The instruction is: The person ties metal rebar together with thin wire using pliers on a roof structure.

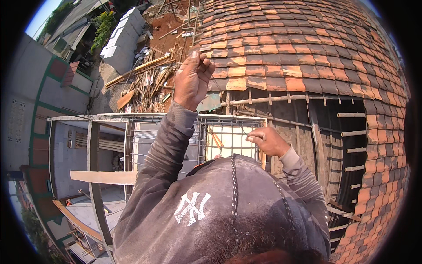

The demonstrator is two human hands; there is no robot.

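Note:
My left hand (193,81) is raised ahead of me, beyond the far edge of the steel bar grid, with its fingers curled and the thumb pressed to them. Whatever it may hold is too small to make out. Lower and to the right, my right hand (270,141) is closed in a pinch over the grid's right side. A thin dark wire (243,130) shows at its fingertips. Between and below the hands lies the grid of steel reinforcing bars (203,136), partly hidden by my body and left sleeve.
A tiled roof (281,57) rises ahead and to the right, with exposed battens (353,133) at its opened edge. Wooden beams (93,154) frame drops at left. Below lie scrap timber (149,88) and stacked pale blocks (123,39). A plank (103,177) juts out at left.

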